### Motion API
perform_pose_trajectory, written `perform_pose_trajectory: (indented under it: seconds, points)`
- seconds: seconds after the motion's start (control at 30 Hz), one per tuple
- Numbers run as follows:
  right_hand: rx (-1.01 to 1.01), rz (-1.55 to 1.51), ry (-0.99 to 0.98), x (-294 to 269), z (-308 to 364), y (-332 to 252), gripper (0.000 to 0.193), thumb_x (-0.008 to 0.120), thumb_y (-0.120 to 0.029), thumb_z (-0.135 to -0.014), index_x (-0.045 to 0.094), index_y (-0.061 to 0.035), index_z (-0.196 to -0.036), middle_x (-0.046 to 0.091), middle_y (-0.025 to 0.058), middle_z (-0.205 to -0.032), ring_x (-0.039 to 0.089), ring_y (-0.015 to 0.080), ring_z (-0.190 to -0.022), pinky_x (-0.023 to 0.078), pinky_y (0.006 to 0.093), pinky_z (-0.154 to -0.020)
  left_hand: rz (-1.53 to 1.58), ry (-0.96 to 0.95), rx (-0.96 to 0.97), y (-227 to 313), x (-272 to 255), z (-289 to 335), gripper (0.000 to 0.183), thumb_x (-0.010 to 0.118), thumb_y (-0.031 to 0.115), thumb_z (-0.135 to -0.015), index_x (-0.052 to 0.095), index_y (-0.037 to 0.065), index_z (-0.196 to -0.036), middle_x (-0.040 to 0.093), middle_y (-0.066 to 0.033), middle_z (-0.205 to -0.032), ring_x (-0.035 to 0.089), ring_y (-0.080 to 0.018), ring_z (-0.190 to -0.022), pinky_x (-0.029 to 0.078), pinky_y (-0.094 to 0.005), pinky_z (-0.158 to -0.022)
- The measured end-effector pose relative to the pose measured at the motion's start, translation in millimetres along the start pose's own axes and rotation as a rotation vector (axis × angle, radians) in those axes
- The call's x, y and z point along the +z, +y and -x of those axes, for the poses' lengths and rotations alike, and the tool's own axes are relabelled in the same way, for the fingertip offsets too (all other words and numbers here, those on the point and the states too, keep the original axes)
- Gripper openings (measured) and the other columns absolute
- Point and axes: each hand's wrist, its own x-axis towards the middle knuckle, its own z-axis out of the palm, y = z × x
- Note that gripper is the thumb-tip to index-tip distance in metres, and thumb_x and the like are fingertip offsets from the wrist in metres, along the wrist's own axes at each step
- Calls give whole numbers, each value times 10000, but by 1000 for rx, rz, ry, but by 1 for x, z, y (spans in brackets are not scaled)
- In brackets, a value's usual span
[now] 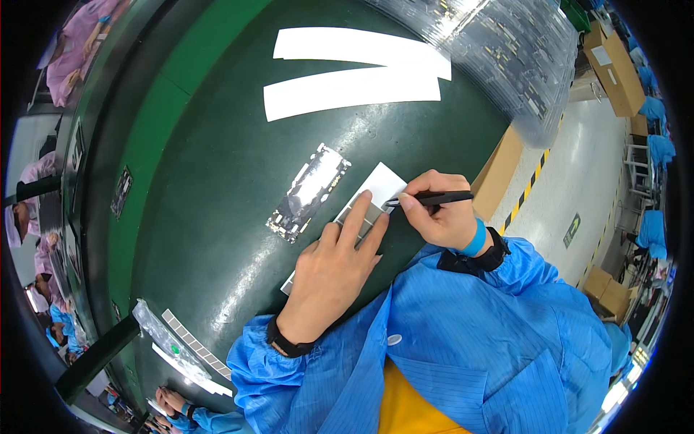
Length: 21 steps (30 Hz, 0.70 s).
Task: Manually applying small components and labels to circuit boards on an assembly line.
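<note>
A white backing strip with grey square stickers [382, 181] lies slantwise on the green tabletop before me. My left hand [325, 278] rests over it, palm down, fingers stretched out and fingertips pressing on the strip. In my right hand [444, 220] is a pair of black tweezers [452, 197], pinched between thumb and fingers. Their tips touch the strip's right edge, close beside my left fingertips; whether a sticker is caught between them cannot be made out. Just left of the strip, apart from both hands, lies a long black and silver circuit board [305, 197].
Two white paper strips [347, 94] lie farther back. Clear plastic trays of parts [506, 58] are stacked at the far right, above a cardboard box [497, 173]. A plastic bag [168, 334] and another sticker strip [195, 343] lie lower left, near a co-worker's hands [170, 399].
</note>
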Motion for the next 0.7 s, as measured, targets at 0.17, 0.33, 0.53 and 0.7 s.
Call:
perform_pose_trajectory:
  seconds: [0.17,0.33,0.53,0.7]
  points:
    - [-124,77,1,0,0,6,50,679,-30,-795,638,-7,-776,566,27,-581,476,56,-442,353,217,-412,20,-38,19,-5,2,-3,543,724,250,-760,566,168,-1272,443,-90,-1381,579,-188,-826,541,-294,-618]
    - [-104,42,18,2,1,9,44,670,-24,-797,640,-3,-773,565,28,-583,476,56,-445,354,218,-412,46,-38,8,-6,5,-5,545,721,254,-764,559,168,-1277,450,-83,-1367,580,-195,-835,543,-302,-623]
    - [-86,30,-41,-1,-2,8,41,668,-32,-807,648,2,-793,570,34,-598,479,64,-454,350,224,-418,72,-34,-9,-6,4,-6,539,725,249,-761,566,182,-1272,459,-83,-1355,579,-201,-842,543,-309,-624]
    - [-58,-6,-51,-3,-2,9,50,669,-40,-821,651,6,-814,567,37,-602,460,69,-451,333,231,-416,77,-33,-7,-7,4,-8,547,726,249,-760,564,179,-1278,461,-87,-1354,579,-201,-846,543,-309,-626]
